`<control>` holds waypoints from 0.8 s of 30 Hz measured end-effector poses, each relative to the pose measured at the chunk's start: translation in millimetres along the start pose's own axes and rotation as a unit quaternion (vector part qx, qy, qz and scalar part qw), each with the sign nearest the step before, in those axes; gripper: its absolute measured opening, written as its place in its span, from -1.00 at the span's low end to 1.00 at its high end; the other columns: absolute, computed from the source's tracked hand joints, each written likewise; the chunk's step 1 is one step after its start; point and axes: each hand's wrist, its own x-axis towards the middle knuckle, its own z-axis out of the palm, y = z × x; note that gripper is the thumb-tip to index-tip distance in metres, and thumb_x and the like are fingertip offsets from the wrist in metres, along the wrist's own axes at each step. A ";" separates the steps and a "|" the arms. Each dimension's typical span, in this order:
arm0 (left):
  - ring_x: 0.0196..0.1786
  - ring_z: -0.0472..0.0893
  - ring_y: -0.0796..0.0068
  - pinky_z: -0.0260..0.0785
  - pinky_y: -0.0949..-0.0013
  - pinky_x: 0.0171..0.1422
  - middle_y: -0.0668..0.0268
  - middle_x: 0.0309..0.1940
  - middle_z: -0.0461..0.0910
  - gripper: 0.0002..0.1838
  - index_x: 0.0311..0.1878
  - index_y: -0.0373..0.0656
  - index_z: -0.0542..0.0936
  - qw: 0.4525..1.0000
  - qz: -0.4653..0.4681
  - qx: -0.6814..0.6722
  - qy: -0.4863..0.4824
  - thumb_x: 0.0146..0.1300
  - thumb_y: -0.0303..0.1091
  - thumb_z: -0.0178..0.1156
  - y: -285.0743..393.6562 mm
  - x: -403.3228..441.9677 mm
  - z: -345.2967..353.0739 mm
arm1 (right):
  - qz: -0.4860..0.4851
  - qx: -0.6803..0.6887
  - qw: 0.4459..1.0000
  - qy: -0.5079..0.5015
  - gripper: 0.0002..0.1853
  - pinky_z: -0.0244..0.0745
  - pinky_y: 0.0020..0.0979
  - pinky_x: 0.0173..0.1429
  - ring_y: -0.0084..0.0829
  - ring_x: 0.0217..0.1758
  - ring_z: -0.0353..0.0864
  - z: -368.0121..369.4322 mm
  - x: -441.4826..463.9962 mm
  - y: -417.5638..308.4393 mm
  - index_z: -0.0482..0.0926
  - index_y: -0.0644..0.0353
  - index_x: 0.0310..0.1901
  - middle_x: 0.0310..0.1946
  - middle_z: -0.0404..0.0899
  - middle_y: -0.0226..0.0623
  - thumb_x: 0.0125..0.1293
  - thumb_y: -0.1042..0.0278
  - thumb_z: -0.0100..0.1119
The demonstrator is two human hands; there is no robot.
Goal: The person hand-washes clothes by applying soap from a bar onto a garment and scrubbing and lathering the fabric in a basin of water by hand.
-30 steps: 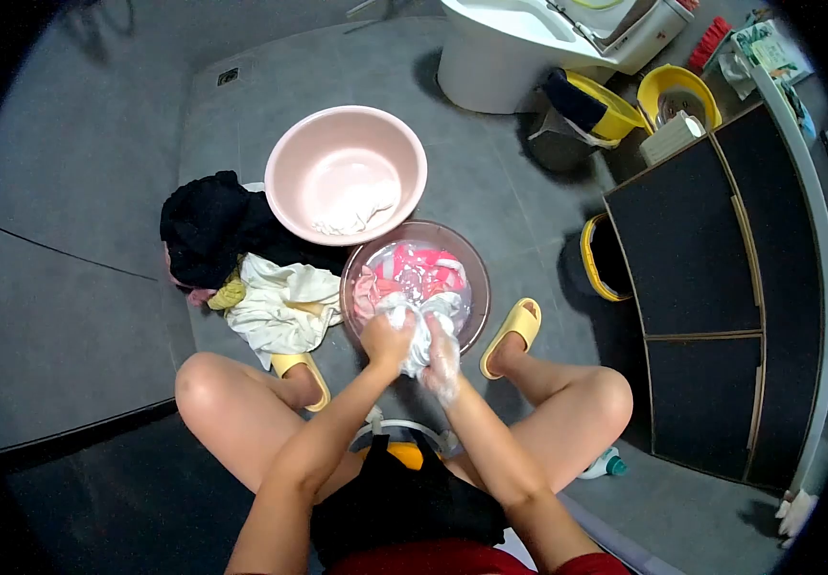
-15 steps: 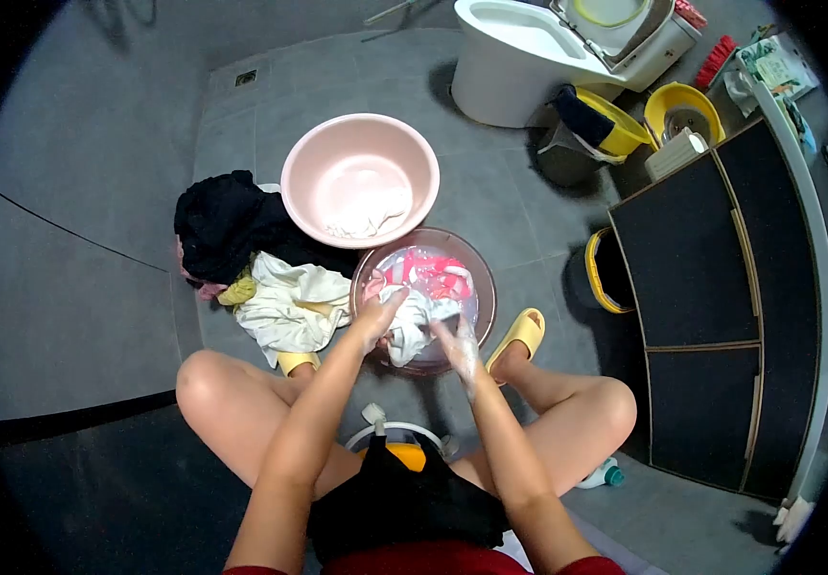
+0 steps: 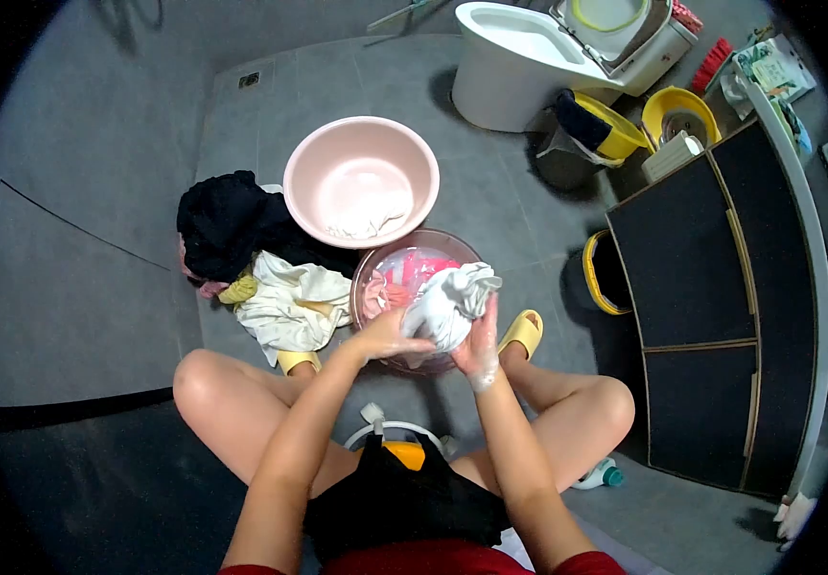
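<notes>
A wet white cloth point(image 3: 447, 305) is bunched between my two hands above the brownish basin point(image 3: 484, 287). My left hand point(image 3: 387, 335) touches its left side, thumb stretched apart from the fingers. On the right side my right hand point(image 3: 478, 347) holds the cloth from below, with suds at the wrist. Pink and white laundry point(image 3: 420, 268) and a paler pink piece point(image 3: 382, 295) lie in the basin's water. A pale pink basin point(image 3: 313, 182) stands just behind, with a small white cloth point(image 3: 371, 225) at its bottom.
Black clothes point(image 3: 227, 225) and a cream cloth point(image 3: 294, 302) lie on the floor at left. Yellow slippers point(image 3: 523, 333) are on my feet. A toilet point(image 3: 495, 81) stands at the back, a dark cabinet point(image 3: 687, 259) and a yellow-rimmed bin point(image 3: 590, 273) at right.
The white cloth has been lifted from the basin and gathered into a bundle. My right hand has moved up and right against it; my left hand has shifted slightly lower.
</notes>
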 end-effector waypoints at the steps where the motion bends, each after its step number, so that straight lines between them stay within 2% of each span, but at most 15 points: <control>1: -0.25 0.51 0.43 0.28 0.38 0.03 0.30 -0.33 0.55 -0.58 -0.08 -0.21 0.50 0.997 -0.035 0.033 -0.062 -0.02 -0.23 0.25 -5.4 -1.3 1.7 | 0.001 0.042 0.999 -0.016 -0.47 0.29 -0.28 0.17 -0.31 0.09 0.39 7.2 -1.9 -4.1 0.23 0.23 0.13 0.05 0.37 -0.22 0.28 -0.02 -0.18; 2: -0.22 0.50 0.50 0.29 0.42 0.02 0.31 -0.35 0.55 -0.57 -0.07 -0.22 0.49 0.992 -0.080 0.085 -0.038 -0.02 -0.24 0.25 -2.7 0.8 -0.6 | 0.031 0.067 0.997 -0.024 -0.48 0.31 -0.27 0.15 -0.31 0.09 0.40 10.5 -3.9 -10.5 0.24 0.23 0.12 0.05 0.38 -0.22 0.27 0.02 -0.13; 3: -0.15 0.49 0.51 0.28 0.45 0.04 0.31 -0.29 0.54 -0.63 -0.09 -0.24 0.49 0.970 -0.216 -0.104 -0.028 0.01 -0.32 0.20 18.8 -0.4 -8.8 | 0.036 0.027 0.999 0.001 -0.50 0.33 -0.27 0.14 -0.31 0.08 0.41 1.7 -1.9 -13.0 0.25 0.24 0.12 0.03 0.39 -0.22 0.27 0.06 -0.10; 5: -0.18 0.48 0.52 0.31 0.46 -0.09 0.30 -0.23 0.50 -0.64 -0.05 -0.21 0.45 0.975 -0.024 -0.168 0.143 0.02 -0.42 0.11 -47.1 8.1 2.1 | 0.044 -0.052 0.996 0.051 -0.53 0.35 -0.28 0.11 -0.32 0.06 0.42 -31.8 7.6 -10.2 0.27 0.25 0.11 0.01 0.41 -0.23 0.26 0.14 -0.05; 9: -0.02 0.42 0.41 0.20 0.42 0.13 0.25 -0.11 0.43 -0.58 -0.04 -0.27 0.39 0.941 0.028 -0.117 0.316 -0.08 -0.62 -0.05 -15.7 19.5 23.6 | 0.028 -0.120 0.988 0.088 -0.58 0.39 -0.35 0.05 -0.40 -0.03 0.46 -36.2 10.1 22.2 0.25 0.18 0.12 -0.05 0.43 -0.30 0.25 0.28 -0.02; 11: -0.07 0.47 0.35 0.24 0.35 0.10 0.22 -0.22 0.49 -0.62 -0.14 -0.22 0.46 0.972 0.068 -0.053 0.218 -0.13 -0.57 -0.08 6.0 9.6 40.2 | 0.054 -0.128 0.985 0.106 -0.62 0.41 -0.32 0.02 -0.43 -0.02 0.44 -34.4 12.3 31.2 0.27 0.13 0.10 -0.03 0.40 -0.32 0.29 0.20 -0.07; 12: -0.16 0.52 0.23 0.31 0.32 0.02 0.16 -0.31 0.52 -0.66 -0.19 -0.20 0.48 0.981 0.041 -0.025 0.187 -0.14 -0.48 -0.01 27.6 0.9 50.9 | 0.064 -0.049 0.995 0.060 -0.62 0.42 -0.34 -0.01 -0.43 -0.06 0.46 -86.1 23.5 44.7 0.30 0.14 0.07 -0.07 0.42 -0.31 0.27 0.17 -0.05; 13: -0.31 0.55 0.14 0.39 0.29 -0.15 0.14 -0.40 0.54 -0.74 -0.27 -0.18 0.50 0.961 0.124 0.096 0.229 -0.12 -0.37 0.08 45.9 -2.6 58.4 | 0.081 -0.033 0.996 0.024 -0.63 0.43 -0.36 -0.04 -0.43 -0.11 0.47 -94.0 23.4 41.7 0.33 0.16 0.03 -0.12 0.44 -0.31 0.26 0.15 -0.04; 15: -0.42 0.55 0.12 0.39 0.26 -0.29 0.15 -0.45 0.54 -0.80 -0.37 -0.16 0.51 0.972 0.074 0.154 0.161 -0.07 -0.27 0.14 64.1 -12.3 71.0 | 0.116 -0.005 0.992 -0.048 -0.63 0.45 -0.39 -0.12 -0.44 -0.21 0.49 -94.9 21.3 33.5 0.39 0.21 -0.05 -0.22 0.48 -0.30 0.24 0.11 -0.01; 18: -0.53 0.53 0.16 0.36 0.22 -0.41 0.21 -0.53 0.54 -0.79 -0.48 -0.13 0.53 0.934 0.132 0.250 0.219 -0.07 -0.19 0.19 23.9 4.4 67.8 | 0.026 -0.068 0.989 0.125 -0.72 0.46 -0.39 -0.19 -0.43 -0.29 0.51 -61.9 6.4 57.5 0.44 0.18 -0.15 -0.33 0.50 -0.35 0.24 0.16 -0.02; 19: -0.53 0.54 0.16 0.37 0.21 -0.44 0.21 -0.58 0.54 -0.81 -0.49 -0.03 0.58 0.942 0.008 0.240 0.236 -0.07 -0.13 0.17 20.9 12.4 54.9 | -0.005 -0.088 0.979 0.182 -0.75 0.47 -0.39 -0.22 -0.43 -0.32 0.52 -46.1 1.9 63.0 0.46 0.17 -0.19 -0.37 0.50 -0.36 0.24 0.17 -0.02; 20: -0.52 0.54 0.16 0.38 0.20 -0.42 0.20 -0.58 0.54 -0.82 -0.49 -0.04 0.58 0.929 -0.014 0.215 0.300 -0.08 -0.15 0.18 13.8 25.2 38.7 | 0.057 -0.166 0.941 0.289 -0.72 0.47 -0.39 -0.22 -0.42 -0.29 0.53 -27.9 5.8 62.5 0.45 0.18 -0.14 -0.32 0.51 -0.33 0.25 0.18 -0.04; 21: -0.51 0.54 0.15 0.38 0.19 -0.40 0.19 -0.58 0.54 -0.82 -0.48 -0.05 0.58 0.912 -0.038 0.189 0.363 -0.10 -0.17 0.18 7.8 33.0 30.6 | 0.062 -0.198 0.939 0.275 -0.72 0.44 -0.38 -0.16 -0.42 -0.17 0.50 -34.1 7.9 68.3 0.44 0.19 -0.12 -0.21 0.49 -0.33 0.26 0.19 -0.07; 23: -0.50 0.54 0.14 0.37 0.22 -0.37 0.17 -0.59 0.53 -0.83 -0.49 -0.11 0.57 0.936 -0.013 0.168 0.309 -0.10 -0.23 0.20 8.4 20.6 49.0 | 0.072 -0.180 0.946 0.259 -0.67 0.39 -0.38 -0.11 -0.40 -0.20 0.46 -37.6 6.7 63.5 0.41 0.26 -0.09 -0.23 0.47 -0.28 0.28 0.19 -0.17; 24: -0.49 0.53 0.14 0.37 0.23 -0.36 0.16 -0.60 0.53 -0.84 -0.49 -0.15 0.56 0.946 0.002 0.160 0.283 -0.10 -0.26 0.21 11.4 13.7 59.3 | 0.031 -0.055 0.997 0.041 -0.67 0.42 -0.37 -0.17 -0.39 -0.24 0.50 -89.3 17.7 72.1 0.42 0.22 -0.10 -0.25 0.49 -0.30 0.29 0.15 -0.19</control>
